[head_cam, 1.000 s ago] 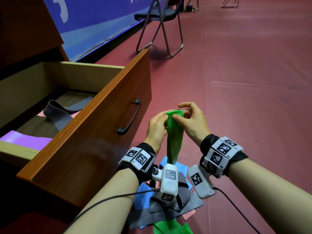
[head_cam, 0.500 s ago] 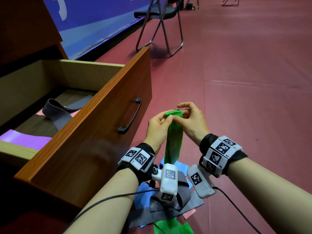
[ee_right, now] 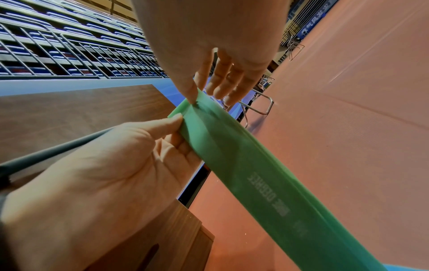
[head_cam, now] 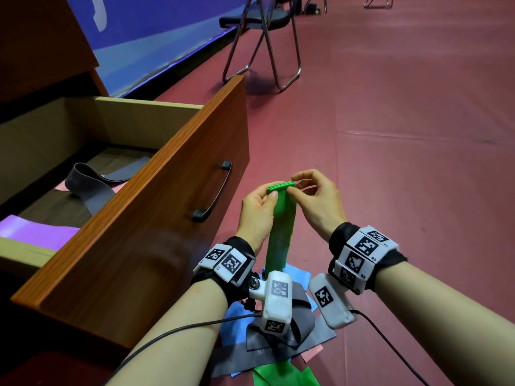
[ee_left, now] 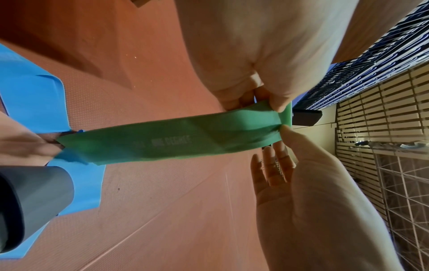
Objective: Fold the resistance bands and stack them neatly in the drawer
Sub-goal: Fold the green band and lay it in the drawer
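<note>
A green resistance band (head_cam: 281,218) hangs doubled between my hands, its folded top edge level. My left hand (head_cam: 271,193) pinches the top left corner and my right hand (head_cam: 292,188) pinches the top right corner. The left wrist view shows the green band (ee_left: 174,143) stretching away from the floor pile, with printed lettering on it. In the right wrist view both thumbs press on the green band's (ee_right: 255,174) top end. The open wooden drawer (head_cam: 178,162) is at my left, holding a grey band (head_cam: 89,185) and a purple band (head_cam: 33,229).
On the red floor below my wrists lies a pile: a blue band (head_cam: 299,277), grey bands (head_cam: 306,310), a pink band (head_cam: 312,355) and another green band (head_cam: 284,377). A folding chair (head_cam: 264,37) stands beyond the drawer. Cables trail from both wrists.
The band's top end was bunched between my fingers; now it is flattened into a straight, even edge, with my hands a little further apart. The drawer and floor pile are unchanged.
</note>
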